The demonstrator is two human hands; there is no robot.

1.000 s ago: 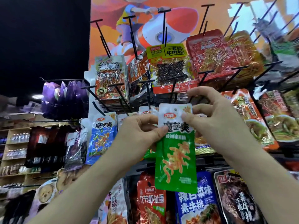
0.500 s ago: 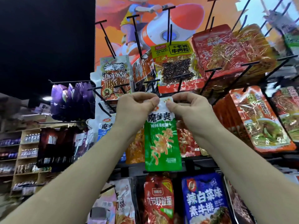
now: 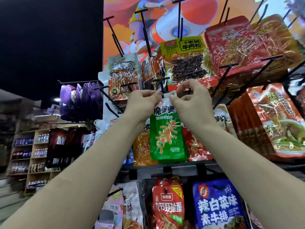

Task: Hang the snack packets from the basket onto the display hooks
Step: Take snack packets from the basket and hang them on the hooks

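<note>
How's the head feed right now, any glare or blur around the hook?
Head view: green snack packet and display hook fairly sharp between left hand and right hand; glare streaks the red packets upper right; shelves far left smeared; edges bowed by the wide lens.

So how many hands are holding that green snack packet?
2. The left hand pinches the top-left corner of the green-and-white plastic snack packet; the right hand pinches its top-right corner.

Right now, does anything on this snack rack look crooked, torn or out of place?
Nothing looks torn or spilled. Only the green packet is unsettled: the person pinches its white top at a black hook, and I cannot tell if it is threaded on. The red packets top right hang fanned and slanted.
</note>
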